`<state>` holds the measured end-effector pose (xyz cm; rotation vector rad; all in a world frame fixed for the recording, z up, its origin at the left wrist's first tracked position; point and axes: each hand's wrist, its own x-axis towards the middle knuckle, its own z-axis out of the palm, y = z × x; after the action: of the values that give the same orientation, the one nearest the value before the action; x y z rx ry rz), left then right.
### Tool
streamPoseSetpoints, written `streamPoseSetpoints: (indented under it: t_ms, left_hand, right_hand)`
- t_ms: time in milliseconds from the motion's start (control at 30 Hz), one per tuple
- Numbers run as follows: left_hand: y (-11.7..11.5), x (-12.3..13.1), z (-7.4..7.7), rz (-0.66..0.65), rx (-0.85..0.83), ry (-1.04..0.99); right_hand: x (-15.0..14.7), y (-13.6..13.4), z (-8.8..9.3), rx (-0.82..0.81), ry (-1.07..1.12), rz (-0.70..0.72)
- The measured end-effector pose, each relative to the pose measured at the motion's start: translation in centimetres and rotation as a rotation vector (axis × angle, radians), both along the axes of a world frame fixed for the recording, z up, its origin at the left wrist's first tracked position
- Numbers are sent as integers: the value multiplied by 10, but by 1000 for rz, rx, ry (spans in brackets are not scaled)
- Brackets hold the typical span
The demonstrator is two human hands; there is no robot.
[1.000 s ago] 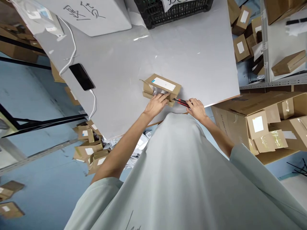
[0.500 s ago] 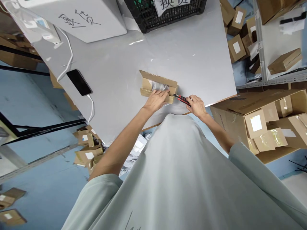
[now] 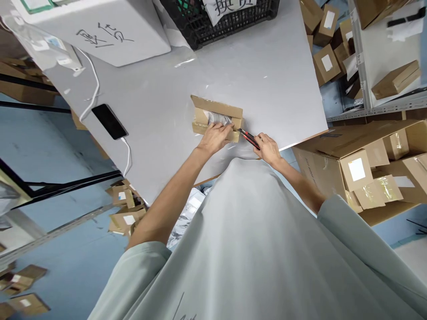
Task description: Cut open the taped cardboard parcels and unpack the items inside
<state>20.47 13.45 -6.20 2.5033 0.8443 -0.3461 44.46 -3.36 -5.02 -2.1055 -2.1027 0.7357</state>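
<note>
A small cardboard box [image 3: 217,105] lies on the table with its long flaps open. Inside it sits something wrapped in clear or silvery plastic [image 3: 218,118], whose kind I cannot make out. My left hand [image 3: 215,138] grips the near side of the box, its fingertips reaching over the edge to the wrapped thing. In my right hand [image 3: 268,149] is a red and black utility knife [image 3: 248,138], its tip pointing left at the box's right end. Whether the tip touches the cardboard, I cannot tell.
On the table [image 3: 160,98] a phone [image 3: 110,121] lies on the left with a white cable. A white foam box [image 3: 133,35] and a black crate [image 3: 230,26] stand at the back. A large carton [image 3: 320,173] of small boxes is on the right, beside a shelf [image 3: 367,80].
The knife in my right hand has shifted slightly left and turned a little steeper, its tip closer to the box. My left hand keeps its place on the box. The whole view has shifted slightly.
</note>
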Motion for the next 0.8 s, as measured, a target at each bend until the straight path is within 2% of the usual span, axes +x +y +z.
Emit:
streamPoseSetpoints:
  t_ms: [400, 633, 700, 800]
  left_hand:
    - [5, -8, -9, 20, -66, -10]
    - [15, -11, -8, 91, -20, 34]
    - [18, -14, -5, 98, -3, 41]
    - [17, -21, 1, 79, 19, 27]
  right_hand:
    - [-24, -25, -3, -63, 75, -35]
    - [-14, -43, -3, -137, 76, 100]
    - [-6, -47, -11, -121, 86, 1]
    - [10, -48, -33, -71, 80, -244]
